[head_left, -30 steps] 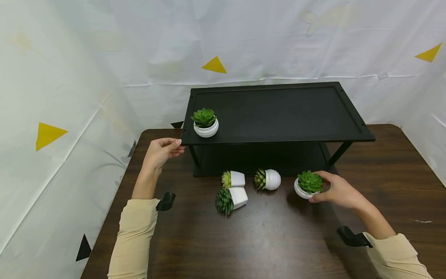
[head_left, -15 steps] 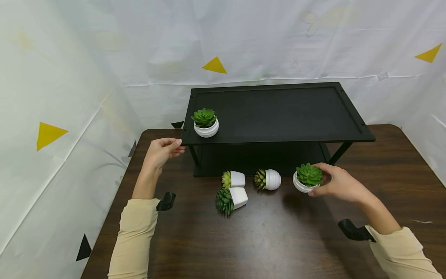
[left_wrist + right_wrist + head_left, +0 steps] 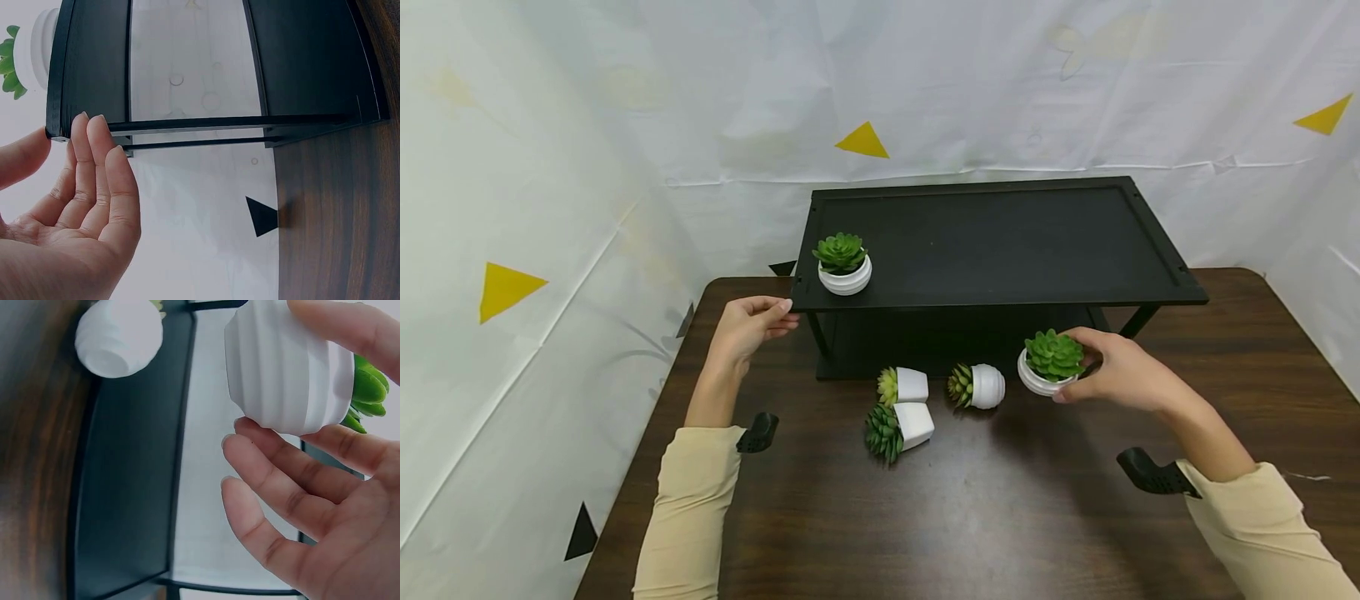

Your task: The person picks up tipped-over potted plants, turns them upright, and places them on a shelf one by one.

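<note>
My right hand (image 3: 1123, 371) holds a potted succulent (image 3: 1054, 357) upright by its pot, in front of the shelf's right part. In the right wrist view, the thumb and fingers are around its ribbed white pot (image 3: 281, 375). My left hand (image 3: 745, 329) pinches the front left corner of the black two-tier shelf (image 3: 1000, 242), thumb on top and fingertips underneath, as the left wrist view also shows. A second potted succulent (image 3: 844, 265) stands upright on the top board, close to that corner.
On the brown table (image 3: 970, 525), several small potted plants lie on their sides before the shelf: a light green one (image 3: 912, 386), a dark green one (image 3: 913, 425) and a round-potted one (image 3: 987, 387). A white sheet (image 3: 970, 92) hangs behind the shelf.
My right hand has raised the potted succulent and carried it slightly left, toward the shelf. The left hand has stayed at the shelf corner.
</note>
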The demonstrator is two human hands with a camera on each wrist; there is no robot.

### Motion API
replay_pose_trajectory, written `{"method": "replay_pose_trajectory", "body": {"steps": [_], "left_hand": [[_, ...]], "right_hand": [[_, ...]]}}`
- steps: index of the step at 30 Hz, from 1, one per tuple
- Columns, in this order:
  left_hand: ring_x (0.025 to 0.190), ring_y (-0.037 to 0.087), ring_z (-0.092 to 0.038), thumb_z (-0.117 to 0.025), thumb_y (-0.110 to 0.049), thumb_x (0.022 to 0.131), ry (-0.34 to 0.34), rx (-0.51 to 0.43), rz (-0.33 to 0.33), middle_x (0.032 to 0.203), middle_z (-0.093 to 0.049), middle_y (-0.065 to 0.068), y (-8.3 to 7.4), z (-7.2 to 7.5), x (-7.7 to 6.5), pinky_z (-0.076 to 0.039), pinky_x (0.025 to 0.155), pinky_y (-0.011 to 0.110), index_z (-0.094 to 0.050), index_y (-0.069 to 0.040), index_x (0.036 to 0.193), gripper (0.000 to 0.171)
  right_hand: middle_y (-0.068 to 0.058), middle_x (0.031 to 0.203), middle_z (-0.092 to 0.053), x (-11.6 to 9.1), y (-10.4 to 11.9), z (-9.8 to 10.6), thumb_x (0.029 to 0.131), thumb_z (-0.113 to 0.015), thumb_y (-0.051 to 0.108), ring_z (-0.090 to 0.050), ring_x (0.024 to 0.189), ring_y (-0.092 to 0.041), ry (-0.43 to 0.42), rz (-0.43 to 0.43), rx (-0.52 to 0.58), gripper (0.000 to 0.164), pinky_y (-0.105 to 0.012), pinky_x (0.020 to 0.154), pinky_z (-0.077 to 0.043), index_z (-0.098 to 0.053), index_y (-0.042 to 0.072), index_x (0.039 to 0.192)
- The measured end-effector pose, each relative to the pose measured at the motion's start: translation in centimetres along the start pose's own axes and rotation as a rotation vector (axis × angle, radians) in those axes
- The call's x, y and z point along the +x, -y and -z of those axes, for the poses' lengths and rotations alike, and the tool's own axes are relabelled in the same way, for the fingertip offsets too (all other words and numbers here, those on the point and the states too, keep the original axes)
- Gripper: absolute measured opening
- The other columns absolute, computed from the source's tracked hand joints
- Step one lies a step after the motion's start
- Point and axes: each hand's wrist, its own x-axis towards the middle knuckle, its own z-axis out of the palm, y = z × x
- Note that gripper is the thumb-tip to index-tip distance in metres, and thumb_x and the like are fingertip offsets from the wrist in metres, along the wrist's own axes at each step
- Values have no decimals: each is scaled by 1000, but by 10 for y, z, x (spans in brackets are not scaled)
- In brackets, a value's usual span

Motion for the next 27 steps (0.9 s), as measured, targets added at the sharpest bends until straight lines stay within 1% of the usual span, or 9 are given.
{"method": "replay_pose_trajectory", "body": {"steps": [5, 15, 22, 27], "left_hand": [[76, 10, -63, -56, -16, 92, -1, 5, 1, 84, -63, 2, 0, 0, 0, -51, 79, 27, -55, 9, 115, 34], [77, 11, -63, -57, -15, 92, 1, 2, -1, 85, -64, 3, 0, 0, 0, -51, 78, 27, -55, 9, 115, 33], [77, 10, -63, -56, -15, 92, 4, 13, -7, 87, -64, 4, 1, 0, 1, -51, 78, 26, -55, 9, 115, 33], [81, 15, -64, -56, -15, 92, 7, 14, -9, 85, -64, 3, 1, 0, 1, -51, 78, 27, -55, 9, 115, 33]], "right_hand": [[-5, 90, -59, 4, 10, 3, 68, -81, 26, -53, 79, -19, -4, 16, -29, 72, -31, 63, -45, -46, -1, 126], [-6, 92, -58, 10, 25, 7, 69, -81, 29, -53, 79, -19, -7, 33, -39, 73, -31, 63, -45, -46, 2, 127], [-8, 94, -57, 12, 34, 8, 69, -81, 25, -54, 78, -20, -9, 43, -13, 68, -32, 63, -46, -48, 4, 124], [-7, 93, -57, 14, 40, 8, 69, -80, 24, -54, 79, -20, -6, 52, -18, 66, -32, 63, -46, -49, 4, 124]]}}
